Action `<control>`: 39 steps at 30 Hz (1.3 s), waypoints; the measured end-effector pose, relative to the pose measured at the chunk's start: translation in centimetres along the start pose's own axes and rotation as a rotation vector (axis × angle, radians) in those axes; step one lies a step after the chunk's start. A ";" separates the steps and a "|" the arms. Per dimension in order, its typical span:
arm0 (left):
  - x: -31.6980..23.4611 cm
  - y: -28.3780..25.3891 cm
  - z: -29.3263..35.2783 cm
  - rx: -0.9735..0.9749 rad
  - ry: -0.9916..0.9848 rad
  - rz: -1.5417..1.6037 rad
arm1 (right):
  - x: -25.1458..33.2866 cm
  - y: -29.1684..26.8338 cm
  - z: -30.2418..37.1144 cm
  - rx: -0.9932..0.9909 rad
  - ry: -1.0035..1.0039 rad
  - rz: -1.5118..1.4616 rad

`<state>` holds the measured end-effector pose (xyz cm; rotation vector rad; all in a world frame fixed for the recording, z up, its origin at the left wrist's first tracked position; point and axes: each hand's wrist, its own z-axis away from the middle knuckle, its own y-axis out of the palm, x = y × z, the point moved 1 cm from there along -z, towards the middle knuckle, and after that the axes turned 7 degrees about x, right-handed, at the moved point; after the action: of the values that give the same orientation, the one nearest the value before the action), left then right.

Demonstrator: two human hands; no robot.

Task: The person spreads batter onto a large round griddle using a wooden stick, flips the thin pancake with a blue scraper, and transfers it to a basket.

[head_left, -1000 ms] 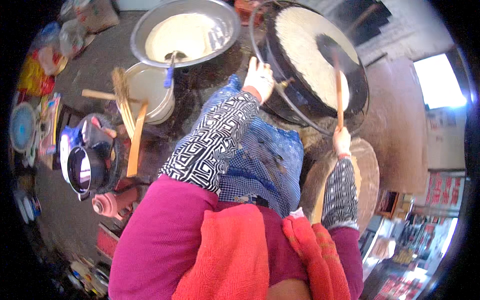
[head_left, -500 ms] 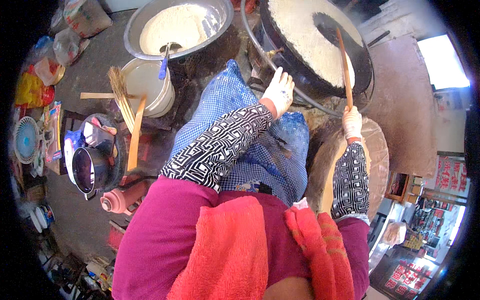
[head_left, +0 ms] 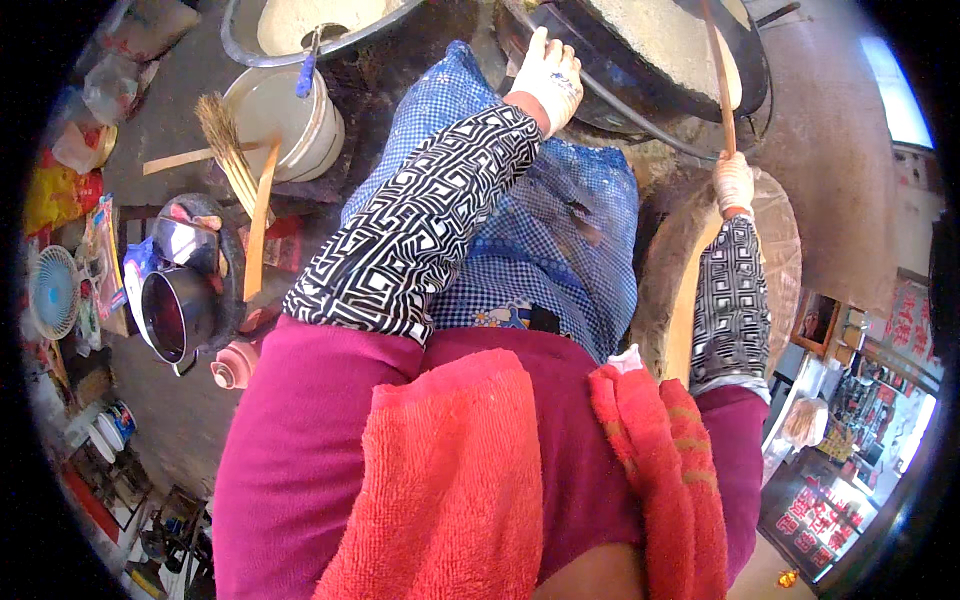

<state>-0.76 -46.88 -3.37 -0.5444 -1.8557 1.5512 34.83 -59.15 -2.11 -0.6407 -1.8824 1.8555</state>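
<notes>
My left hand (head_left: 548, 72), in a white glove, rests with fingers apart on the dark rim of a big round griddle (head_left: 640, 70) at the top. A pale thin sheet of batter (head_left: 660, 25) covers the griddle's surface. My right hand (head_left: 732, 182), also gloved, is closed around a long wooden stick (head_left: 718, 75) that reaches up across the griddle. Black-and-white patterned sleeve covers sit on both forearms, over a blue checked apron (head_left: 560, 240).
A metal basin of pale batter (head_left: 300, 20) and a white bucket (head_left: 285, 115) with a blue-handled tool stand upper left. A straw brush (head_left: 228, 150), wooden sticks, a dark pot (head_left: 175, 312) and bags lie left. A round woven board (head_left: 770, 250) stands right.
The view has tipped down and closer, so the griddle sits higher in the picture. My left hand slid right along the rim. My right hand keeps holding the stick.
</notes>
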 end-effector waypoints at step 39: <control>0.6 0.3 0.2 0.033 -0.021 0.165 | 2.3 -0.6 0.7 -0.087 -0.101 0.022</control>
<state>-1.33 -46.50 -3.57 -0.6832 -1.8365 1.6969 32.50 -58.37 -1.56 -0.6085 -2.0384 1.8602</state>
